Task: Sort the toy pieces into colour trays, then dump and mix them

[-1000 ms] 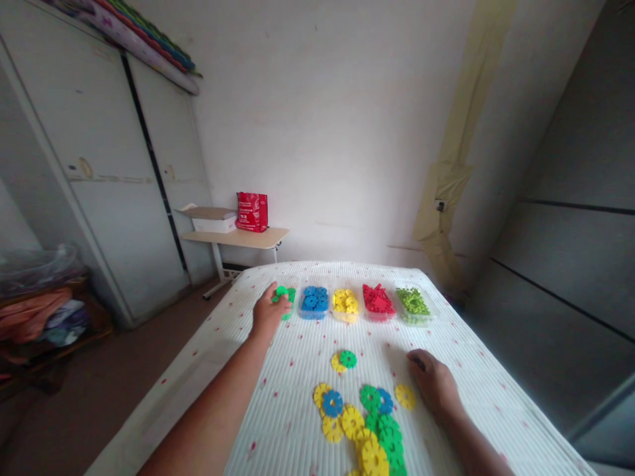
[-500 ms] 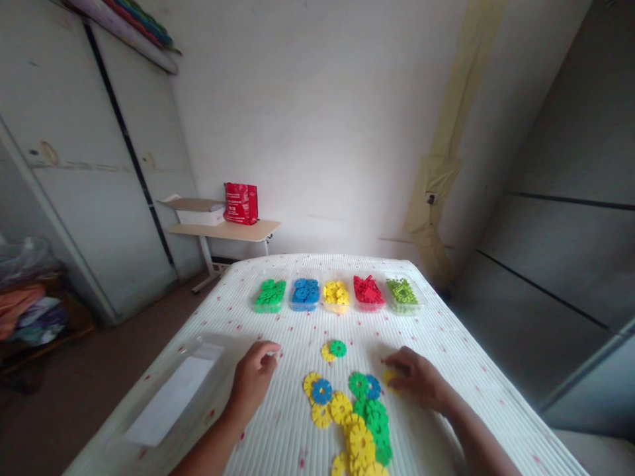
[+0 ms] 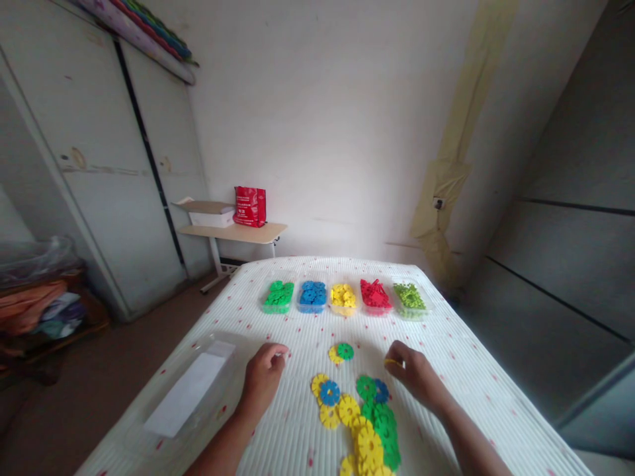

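Between the thumb and fingers of my right hand is a yellow snowflake disc, seen nearly edge-on. My left hand is curled with thumb and forefinger together; whatever is in it, if anything, is too small to make out. Between the hands lie a green disc and a yellow disc, overlapping. Closer to me, a blue disc rests over yellow ones. A green pile and a yellow pile run side by side to the bottom edge, with another blue disc beside the green.
Clear tubs of green discs, blue discs, yellow discs, red pieces and light green pieces line the far side. A clear tray with white paper lies left. A red bag stands on a side table.
My right hand has lifted and turned, tilting the yellow disc from nearly flat to edge-on. My left hand keeps its curled shape. The whole view has shifted slightly.
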The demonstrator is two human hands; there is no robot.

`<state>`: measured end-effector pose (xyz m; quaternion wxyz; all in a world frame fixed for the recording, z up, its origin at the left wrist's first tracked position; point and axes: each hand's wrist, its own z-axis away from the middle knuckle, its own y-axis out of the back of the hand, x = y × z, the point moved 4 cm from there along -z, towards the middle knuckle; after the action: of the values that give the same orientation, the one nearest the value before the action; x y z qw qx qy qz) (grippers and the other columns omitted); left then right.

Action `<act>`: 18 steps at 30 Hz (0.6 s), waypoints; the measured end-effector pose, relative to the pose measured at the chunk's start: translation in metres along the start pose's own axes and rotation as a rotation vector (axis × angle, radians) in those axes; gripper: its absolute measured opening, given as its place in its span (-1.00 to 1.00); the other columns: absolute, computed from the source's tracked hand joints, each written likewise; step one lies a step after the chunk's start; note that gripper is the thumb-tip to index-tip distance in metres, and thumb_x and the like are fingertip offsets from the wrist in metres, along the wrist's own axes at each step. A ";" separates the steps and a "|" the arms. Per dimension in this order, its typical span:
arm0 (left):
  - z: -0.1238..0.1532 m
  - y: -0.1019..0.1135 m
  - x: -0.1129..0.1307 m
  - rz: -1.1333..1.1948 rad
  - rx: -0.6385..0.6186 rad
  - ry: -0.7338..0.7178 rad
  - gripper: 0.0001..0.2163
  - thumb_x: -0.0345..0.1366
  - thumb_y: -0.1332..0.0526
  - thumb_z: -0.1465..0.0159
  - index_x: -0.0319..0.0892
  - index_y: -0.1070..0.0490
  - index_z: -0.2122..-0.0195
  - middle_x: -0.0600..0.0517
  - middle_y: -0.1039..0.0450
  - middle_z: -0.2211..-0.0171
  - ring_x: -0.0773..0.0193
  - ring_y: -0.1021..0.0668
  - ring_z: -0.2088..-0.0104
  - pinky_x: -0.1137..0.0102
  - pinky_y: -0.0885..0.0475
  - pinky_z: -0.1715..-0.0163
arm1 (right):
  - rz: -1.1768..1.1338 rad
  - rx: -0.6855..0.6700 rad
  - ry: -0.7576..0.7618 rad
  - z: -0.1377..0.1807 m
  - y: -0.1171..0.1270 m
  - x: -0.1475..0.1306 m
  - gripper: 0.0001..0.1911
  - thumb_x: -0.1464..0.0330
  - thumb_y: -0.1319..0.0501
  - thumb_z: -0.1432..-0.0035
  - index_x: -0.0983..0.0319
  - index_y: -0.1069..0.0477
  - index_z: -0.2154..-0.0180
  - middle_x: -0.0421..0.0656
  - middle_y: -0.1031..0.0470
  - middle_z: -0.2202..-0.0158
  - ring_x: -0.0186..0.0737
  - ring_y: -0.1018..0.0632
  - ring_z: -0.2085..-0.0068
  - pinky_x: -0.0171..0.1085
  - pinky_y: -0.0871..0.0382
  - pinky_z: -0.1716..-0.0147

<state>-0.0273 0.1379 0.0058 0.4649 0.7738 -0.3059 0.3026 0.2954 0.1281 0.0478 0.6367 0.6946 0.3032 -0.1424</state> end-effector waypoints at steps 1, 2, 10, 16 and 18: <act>0.000 0.000 0.000 -0.002 -0.001 0.003 -0.80 -0.36 -0.02 -0.02 -0.17 -0.43 0.43 0.01 -0.50 0.44 0.26 -0.51 0.43 0.40 -0.40 0.36 | -0.025 0.001 0.028 -0.004 -0.003 -0.010 -0.92 0.39 -0.05 -0.03 0.21 -0.24 0.48 -0.25 -0.36 0.53 -0.33 -0.38 0.48 -0.37 -0.17 0.47; 0.000 0.000 -0.001 -0.003 -0.002 0.006 -0.80 -0.36 -0.02 -0.03 -0.17 -0.43 0.42 0.02 -0.50 0.44 0.27 -0.51 0.44 0.40 -0.40 0.38 | -0.049 -0.006 0.061 -0.009 -0.007 -0.020 -0.91 0.38 -0.05 -0.05 0.21 -0.24 0.48 -0.25 -0.36 0.53 -0.33 -0.38 0.48 -0.38 -0.17 0.47; 0.002 -0.001 -0.002 -0.003 -0.012 0.000 -0.79 -0.36 0.00 -0.05 -0.17 -0.42 0.41 0.03 -0.48 0.48 0.30 -0.49 0.49 0.45 -0.38 0.45 | 0.065 -0.153 0.207 -0.034 -0.057 -0.066 -0.82 0.38 -0.04 -0.12 0.21 -0.35 0.23 -0.13 -0.45 0.29 -0.26 -0.45 0.26 -0.38 -0.22 0.28; 0.000 0.000 -0.001 0.011 -0.008 -0.011 -0.79 -0.36 0.00 -0.04 -0.16 -0.42 0.42 0.04 -0.47 0.49 0.29 -0.50 0.47 0.44 -0.39 0.43 | 0.185 -0.142 0.094 -0.032 -0.057 -0.048 -0.79 0.45 -0.04 -0.07 0.23 -0.38 0.25 -0.09 -0.47 0.28 -0.23 -0.47 0.23 -0.38 -0.21 0.28; 0.000 -0.001 -0.001 0.016 -0.002 -0.015 -0.79 -0.36 0.00 -0.04 -0.16 -0.42 0.43 0.03 -0.48 0.48 0.29 -0.51 0.45 0.43 -0.40 0.41 | 0.192 -0.130 0.059 -0.030 -0.050 -0.041 -0.81 0.45 -0.03 -0.07 0.22 -0.38 0.28 -0.11 -0.49 0.31 -0.25 -0.49 0.27 -0.39 -0.21 0.32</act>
<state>-0.0271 0.1381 0.0048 0.4610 0.7730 -0.3157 0.3003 0.2276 0.1474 0.0361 0.6818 0.6817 0.2625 -0.0405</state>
